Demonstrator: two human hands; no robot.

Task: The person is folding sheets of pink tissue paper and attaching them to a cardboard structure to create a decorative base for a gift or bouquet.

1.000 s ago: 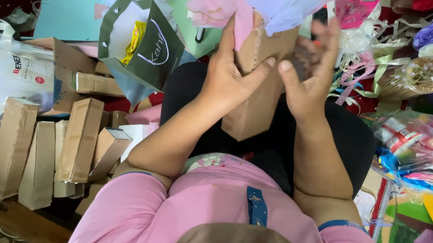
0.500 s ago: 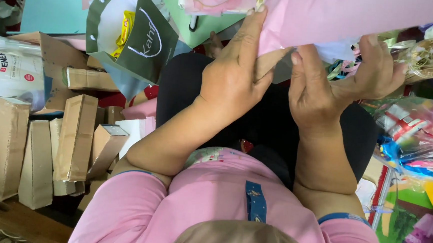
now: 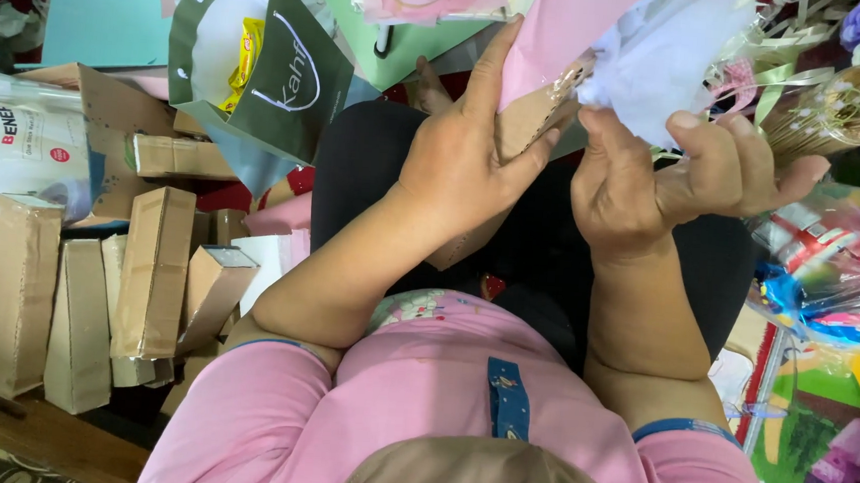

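Observation:
My left hand (image 3: pixel 465 164) is shut around a brown paper wrap (image 3: pixel 517 127) that stands on my dark lap, fingers stretched up along a sheet of pink paper (image 3: pixel 563 26) rising out of it. My right hand (image 3: pixel 653 181) is just to the right of it, thumb and fingers pinching the lower edge of white tissue paper (image 3: pixel 659 72) that sticks out beside the pink sheet. The lower part of the brown wrap is hidden behind my left hand and wrist.
Several tall brown cardboard boxes (image 3: pixel 149 274) stand at the left. A green paper bag (image 3: pixel 281 73) with a yellow pack lies behind them, beside a white plastic bag (image 3: pixel 18 147). Dried stems (image 3: pixel 846 108), ribbons and shiny wrapped goods (image 3: pixel 825 286) crowd the right.
The pink sheet has swung from across the top to upright above the brown wrap. My right hand has left the wrap's side and now pinches white tissue.

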